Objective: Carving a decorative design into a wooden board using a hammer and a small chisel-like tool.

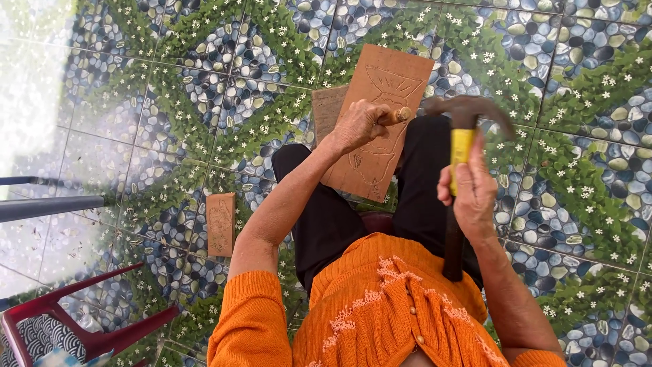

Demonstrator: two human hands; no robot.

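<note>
Head view, looking down on a seated person in an orange cardigan (380,306) and black trousers (326,217). At the centre of the frame the left hand (358,126) is closing around a wooden-handled chisel (397,116), fingers wrapped tight on the handle, and is pressing its hidden tip toward a wooden board (380,122) that is leaning across the lap. The board is carrying a partly carved outline drawing. To the right of centre the right hand (472,194) is gripping a hammer (462,136) by its yellow and dark handle, fingers clamped on it; the dark claw head is hanging level with the chisel's butt end and just beside it, not touching.

Judged from this pose, the step is being done well when the chisel is staying on the drawn line at a shallow slant, the hammer is meeting the butt squarely with light taps, and the board is resting steady on the knees so it is not sliding.

A second board (328,109) is lying behind the first, and a small carved panel (221,224) is lying on the floor at centre left. The floor (577,170) is showing glossy tiles printed with pebbles, leaves and white flowers. A red plastic chair (68,319) is standing at lower left, and metal legs (51,204) are entering from the left edge.
</note>
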